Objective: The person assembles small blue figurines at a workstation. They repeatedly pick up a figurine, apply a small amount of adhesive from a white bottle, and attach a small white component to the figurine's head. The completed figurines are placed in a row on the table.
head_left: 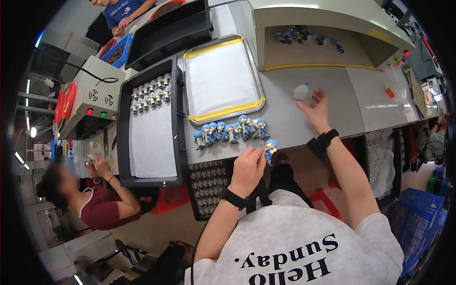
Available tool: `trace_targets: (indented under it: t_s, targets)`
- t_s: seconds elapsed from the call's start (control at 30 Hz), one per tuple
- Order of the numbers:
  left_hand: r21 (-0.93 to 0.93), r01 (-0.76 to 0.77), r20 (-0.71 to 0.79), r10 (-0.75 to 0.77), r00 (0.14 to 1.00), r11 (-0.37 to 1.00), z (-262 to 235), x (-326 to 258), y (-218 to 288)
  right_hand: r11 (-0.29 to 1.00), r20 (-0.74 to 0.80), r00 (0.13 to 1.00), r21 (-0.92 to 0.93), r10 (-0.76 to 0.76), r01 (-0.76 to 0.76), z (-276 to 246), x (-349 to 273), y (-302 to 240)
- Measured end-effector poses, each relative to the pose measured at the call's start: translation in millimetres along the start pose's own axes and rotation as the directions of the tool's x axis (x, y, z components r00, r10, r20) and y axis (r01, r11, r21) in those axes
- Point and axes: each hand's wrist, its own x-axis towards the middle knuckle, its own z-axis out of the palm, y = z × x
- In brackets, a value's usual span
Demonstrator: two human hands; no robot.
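Note:
Pinched in the fingers of my left hand (249, 172) is a small blue-haired figurine (270, 151), upright, just off the table's front edge. My right hand (315, 112) is raised with fingers apart and holds nothing. Close to its fingertips stands a small white squeeze bottle (300, 91) with a blue tip; a slight gap shows between them. Left of centre, a row of similar blue-haired figurines (221, 132) stands near the table edge. Behind them lies a metal tray (261, 90) lined with white paper and edged with yellow tape.
A black bin (124, 142) at left holds rows of small silver-grey parts; another black bin (166, 35) sits behind it. More figurines (304, 34) lie under a low hooded machine (332, 16). An orange piece (390, 92) is at right. Two co-workers sit at left and far left.

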Motion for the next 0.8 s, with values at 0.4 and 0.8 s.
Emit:
trace_targets:
  t_s: [0.4,0.8]
  targets:
    - [0.035,-0.023,-0.011,0.023,1.000,0.999,-3.2,8.1,-0.2,0.972,0.271,0.961,0.232,-0.043,-0.022,0.7,25.8,-1.5]
    - [0.054,-0.050,0.013,0.050,0.999,0.997,-7.6,12.3,5.0,0.909,0.794,0.481,0.204,-0.371,0.365,-54.4,-34.3,-98.6]
